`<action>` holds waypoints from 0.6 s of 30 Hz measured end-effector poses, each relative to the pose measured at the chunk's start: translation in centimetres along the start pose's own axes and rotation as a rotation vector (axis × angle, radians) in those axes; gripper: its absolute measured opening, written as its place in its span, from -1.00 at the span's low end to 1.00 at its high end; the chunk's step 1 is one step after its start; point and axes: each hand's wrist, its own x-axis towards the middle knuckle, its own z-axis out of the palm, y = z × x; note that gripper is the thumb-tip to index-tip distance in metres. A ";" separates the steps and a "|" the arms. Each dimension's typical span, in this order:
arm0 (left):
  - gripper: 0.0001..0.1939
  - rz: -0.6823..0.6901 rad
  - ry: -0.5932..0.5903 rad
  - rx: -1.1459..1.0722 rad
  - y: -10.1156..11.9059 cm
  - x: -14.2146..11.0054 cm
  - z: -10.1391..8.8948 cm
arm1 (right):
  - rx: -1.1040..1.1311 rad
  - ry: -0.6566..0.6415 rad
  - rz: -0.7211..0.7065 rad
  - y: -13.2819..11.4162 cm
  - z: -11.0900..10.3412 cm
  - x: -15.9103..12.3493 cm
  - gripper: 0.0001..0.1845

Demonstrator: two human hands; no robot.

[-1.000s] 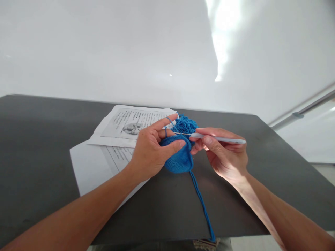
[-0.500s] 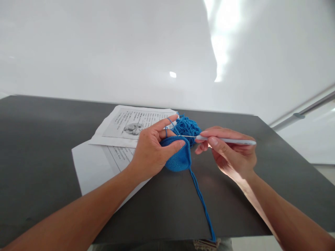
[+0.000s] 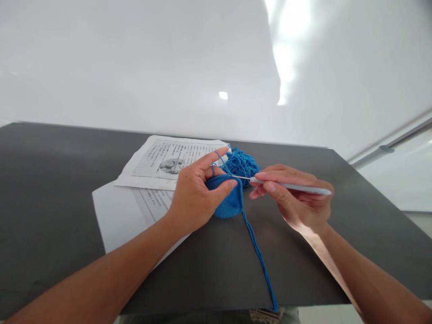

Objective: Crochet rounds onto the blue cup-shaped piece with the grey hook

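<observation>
My left hand [image 3: 199, 186] pinches a round blue crochet piece [image 3: 228, 206] between thumb and fingers, its raised index finger carrying a strand of blue yarn. In my right hand [image 3: 293, 193] is a crochet hook [image 3: 297, 187] with a pale handle, gripped like a pen. The hook's thin metal shaft points left, and its tip meets the top edge of the piece; the exact stitch is too small to make out. Just behind lies a loose heap of blue yarn [image 3: 243, 164]. From the piece's lower right, a doubled blue strand [image 3: 258, 252] trails to the table's front edge.
Printed sheets [image 3: 141, 173] with text and a picture lie at the left, partly under my left hand and forearm. They rest on a dark grey table [image 3: 60, 189]. A white wall [image 3: 151, 67] rises behind it, and a metal rail [image 3: 386, 148] runs at the right.
My right hand has drawn the crochet hook to the right and tilted its handle end slightly lower. The crochet piece has turned slightly in my left hand, which otherwise stays in place.
</observation>
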 end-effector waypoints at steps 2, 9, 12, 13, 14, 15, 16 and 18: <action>-0.32 0.016 0.025 0.041 0.1 -0.1 0.0 | -0.055 0.010 -0.022 -0.3 0.2 0.1 -0.69; -0.40 0.094 0.118 0.128 0.1 -0.2 0.2 | -0.239 0.021 -0.094 -1.0 0.7 0.1 -0.59; -0.42 0.106 0.129 0.171 0.2 -0.2 0.2 | -0.330 -0.028 -0.162 -1.0 0.6 0.1 -0.55; -0.42 0.110 0.130 0.181 0.2 -0.2 0.3 | -0.363 -0.042 -0.201 -0.9 0.6 0.1 -0.52; -0.42 0.114 0.130 0.189 0.2 -0.2 0.3 | -0.393 -0.054 -0.245 -0.8 0.6 0.1 -0.50; -0.43 0.118 0.132 0.194 0.3 -0.2 0.4 | -0.420 -0.065 -0.293 -0.8 0.6 0.1 -0.49; -0.43 0.121 0.135 0.198 0.3 -0.3 0.4 | -0.443 -0.073 -0.339 -0.7 0.6 0.1 -0.48; -0.44 0.125 0.134 0.205 0.3 -0.3 0.5 | -0.483 -0.101 -0.392 -0.6 0.6 0.2 -0.49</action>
